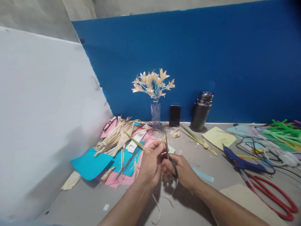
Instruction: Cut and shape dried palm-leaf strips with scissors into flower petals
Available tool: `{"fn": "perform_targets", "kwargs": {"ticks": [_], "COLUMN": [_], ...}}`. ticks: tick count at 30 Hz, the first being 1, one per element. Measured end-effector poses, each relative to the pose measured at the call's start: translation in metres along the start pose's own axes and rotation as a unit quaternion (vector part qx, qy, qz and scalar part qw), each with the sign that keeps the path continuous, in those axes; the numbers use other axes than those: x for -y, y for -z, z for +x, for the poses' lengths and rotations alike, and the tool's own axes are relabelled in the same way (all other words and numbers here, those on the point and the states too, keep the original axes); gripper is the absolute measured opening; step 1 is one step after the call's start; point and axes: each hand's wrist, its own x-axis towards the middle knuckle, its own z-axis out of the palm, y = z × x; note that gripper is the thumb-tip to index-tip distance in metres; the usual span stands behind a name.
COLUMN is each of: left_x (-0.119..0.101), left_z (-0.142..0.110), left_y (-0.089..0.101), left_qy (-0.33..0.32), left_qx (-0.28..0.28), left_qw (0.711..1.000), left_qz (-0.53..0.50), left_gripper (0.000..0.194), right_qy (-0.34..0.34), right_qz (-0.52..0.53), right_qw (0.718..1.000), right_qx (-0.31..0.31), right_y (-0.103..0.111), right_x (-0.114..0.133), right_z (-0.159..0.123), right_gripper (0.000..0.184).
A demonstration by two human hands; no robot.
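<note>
Blue board (188, 56) backs a littered grey surface (87, 201), above which the left hand (151, 161) pinches a pale-green strip (164, 138), possibly husk, beside black scissors (173, 164) gripped in the right hand (182, 170).

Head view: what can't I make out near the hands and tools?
All in the head view:
- Green strip: middle hidden by the left hand; whether it joins the tip near the scissors is unclear.
- Scissors: handles partly hidden by the right hand.
- Red-handled tool: blade ends apparently hidden by the glue gun.
</note>
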Motion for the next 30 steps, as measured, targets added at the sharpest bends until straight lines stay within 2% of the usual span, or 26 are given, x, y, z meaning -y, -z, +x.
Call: {"fn": "perform_targets", "kwargs": {"ticks": [4,6,10,16,21,30], "left_x": [-0.004,-0.007,-0.008,0.003,0.006,0.003], "left_z": [0.004,0.006,0.006,0.006,0.006,0.004], "left_y": [0.007,0.008,0.008,0.008,0.007,0.003], "left_qy": [0.049,0.054,0.024,0.000,-0.023,-0.041], "left_qx": [0.019,0.012,-0.003,0.001,-0.022,-0.043], "left_qw": [0.998,0.997,0.999,1.000,0.999,0.996], "left_qz": [0.037,0.044,0.034,0.016,0.031,0.073], "left_gripper": [0.032,0.030,0.028,0.030,0.030,0.031], "right_qy": [-0.007,0.002,0.009,0.025,-0.005,-0.022], "right_qz": [0.004,0.000,0.003,-0.038,-0.034,-0.081], "right_qw": [1.000,1.000,1.000,0.999,0.999,0.996], "right_qx": [-0.006,-0.005,0.007,-0.004,-0.018,-0.037], "right_y": [0.004,0.006,0.007,0.004,0.001,-0.002], "right_x": [-0.001,-0.003,-0.006,-0.002,-0.004,-0.002], "right_z": [0.002,0.002,0.001,-0.001,0.000,0.000], "right_gripper": [0.056,0.057,0.059,0.058,0.054,0.055]}}
